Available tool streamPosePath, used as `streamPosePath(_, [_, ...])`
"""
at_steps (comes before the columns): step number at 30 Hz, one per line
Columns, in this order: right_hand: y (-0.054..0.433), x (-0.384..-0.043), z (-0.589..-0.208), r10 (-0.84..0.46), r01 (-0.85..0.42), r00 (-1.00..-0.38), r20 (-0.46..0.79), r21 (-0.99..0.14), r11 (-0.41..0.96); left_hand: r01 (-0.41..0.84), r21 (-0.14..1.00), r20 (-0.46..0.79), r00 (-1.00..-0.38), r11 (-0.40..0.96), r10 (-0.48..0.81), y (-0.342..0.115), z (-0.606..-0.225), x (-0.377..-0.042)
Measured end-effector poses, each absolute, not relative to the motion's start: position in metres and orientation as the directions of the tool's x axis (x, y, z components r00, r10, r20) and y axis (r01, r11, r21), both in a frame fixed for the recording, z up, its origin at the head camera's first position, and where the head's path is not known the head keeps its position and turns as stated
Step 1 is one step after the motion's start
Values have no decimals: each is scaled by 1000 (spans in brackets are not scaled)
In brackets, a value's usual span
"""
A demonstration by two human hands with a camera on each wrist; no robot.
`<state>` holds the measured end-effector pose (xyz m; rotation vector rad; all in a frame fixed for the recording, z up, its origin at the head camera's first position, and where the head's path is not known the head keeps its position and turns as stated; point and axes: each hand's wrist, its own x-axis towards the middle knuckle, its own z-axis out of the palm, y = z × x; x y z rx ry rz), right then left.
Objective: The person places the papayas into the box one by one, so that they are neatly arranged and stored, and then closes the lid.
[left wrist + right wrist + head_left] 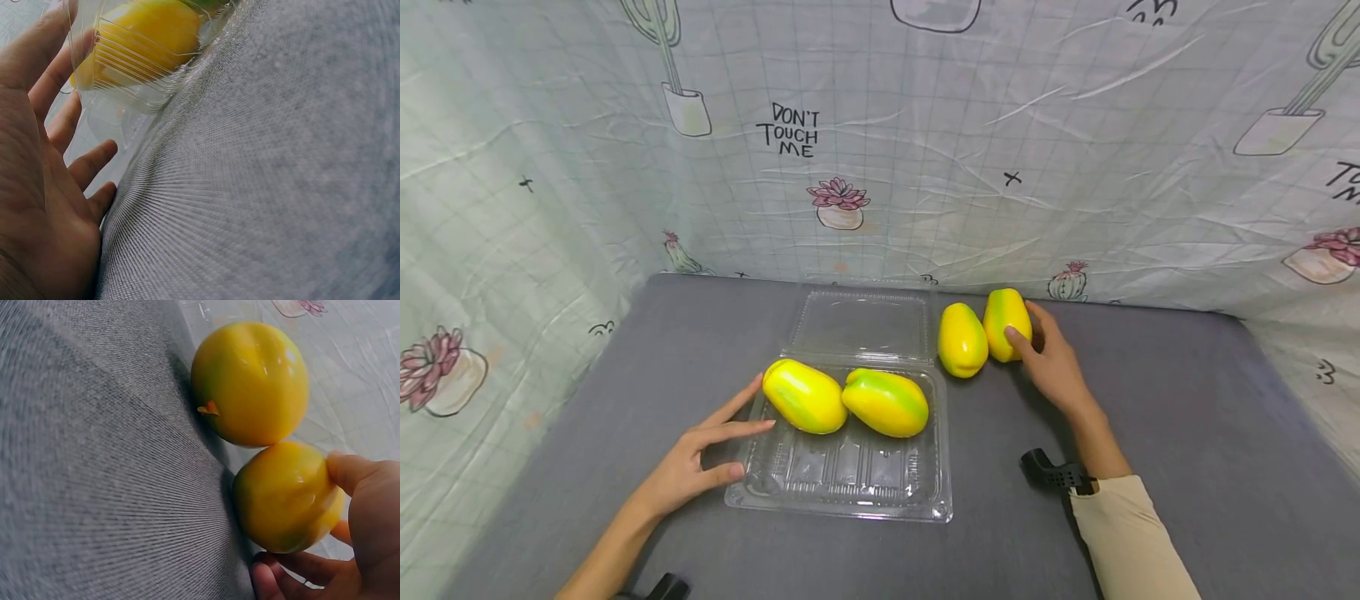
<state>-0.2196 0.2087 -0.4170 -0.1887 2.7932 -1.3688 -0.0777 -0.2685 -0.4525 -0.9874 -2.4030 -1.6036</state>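
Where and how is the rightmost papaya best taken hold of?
Probably grip the rightmost papaya round its middle, coming from the right, where the right hand touches it: another papaya lies close on its left, and its oblong body has rounded ends.

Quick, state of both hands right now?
Left hand: open, fingers spread at the left side of the tray.
Right hand: closed, holding the rightmost fruit between thumb and fingers.
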Motion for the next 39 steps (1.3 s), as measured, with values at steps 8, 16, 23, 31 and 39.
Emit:
streamPosePath(8, [208,-221,-416,-142,-122,-989,45,-790,601,559,791,413,-787,248,457,-269,-454,-79])
streamPosePath(16, [210,-220,-416,-147,-154,-986,82,-789,594,564,788,416,-783,246,462,-269,-454,-79])
streamPosePath(23, [214,-214,-409,-130,-172,-984,119,-799,576,569,787,420,-778,240,468,-268,-455,-79])
streamPosePath(31, [213,-211,-394,-128,-225,-974,186,-791,568,577,785,434,-773,228,462,-257,-431,-72])
streamPosePath(39, [206,-205,-381,-146,-284,-959,244,-801,527,581,781,439,-772,229,460,-253,-420,-68])
